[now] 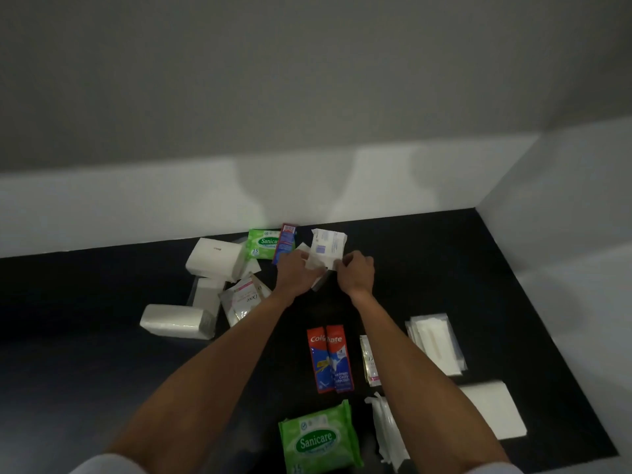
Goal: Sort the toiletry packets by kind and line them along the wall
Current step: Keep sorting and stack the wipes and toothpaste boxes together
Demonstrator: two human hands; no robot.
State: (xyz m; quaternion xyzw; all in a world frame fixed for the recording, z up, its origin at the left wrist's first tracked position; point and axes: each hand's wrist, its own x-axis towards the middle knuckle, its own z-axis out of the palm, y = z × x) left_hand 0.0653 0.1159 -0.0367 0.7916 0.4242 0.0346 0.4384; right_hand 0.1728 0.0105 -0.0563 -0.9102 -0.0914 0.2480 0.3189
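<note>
Both — left hand, right hand — pinch white packets.

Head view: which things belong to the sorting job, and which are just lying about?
Job: white printed paper packet; green Sanicare wipes packs; red-and-blue Colgate toothpaste boxes; white plastic-wrapped tissue packs; pale Dove sachets; clear flat plastic packets.
Lying about: flat white sheet, kind unclear.

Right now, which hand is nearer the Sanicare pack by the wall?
Left. The left hand sits just right of that Sanicare pack; the right hand is farther right.
</note>
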